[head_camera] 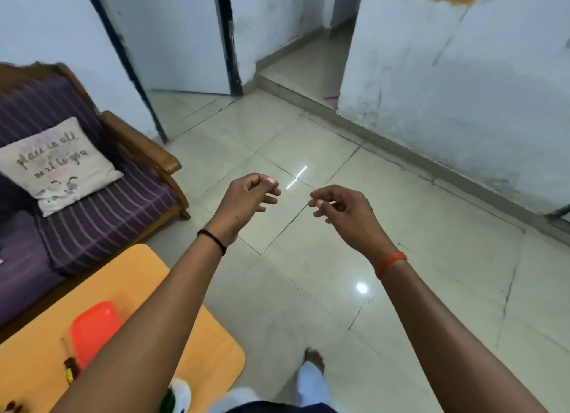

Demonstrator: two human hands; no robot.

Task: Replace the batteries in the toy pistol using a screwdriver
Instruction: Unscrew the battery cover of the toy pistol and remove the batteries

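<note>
Both arms stretch out in front of me over the tiled floor. My left hand (251, 193) hangs in the air with loosely curled fingers and holds nothing. My right hand (337, 207) is level with it, a short gap apart, fingers also loosely curled and empty. On the orange table (135, 277) at lower left, a screwdriver (69, 366) with a dark and yellow handle lies beside a red plastic box (94, 329). A white and green object (177, 397), perhaps the toy pistol, shows at the table's near edge, partly hidden by my left forearm.
A purple striped sofa (92, 215) with wooden arms and a printed cushion (58, 166) stands at the left behind the table. White walls and a doorway (308, 67) lie ahead. My foot (314, 358) is on the glossy floor tiles.
</note>
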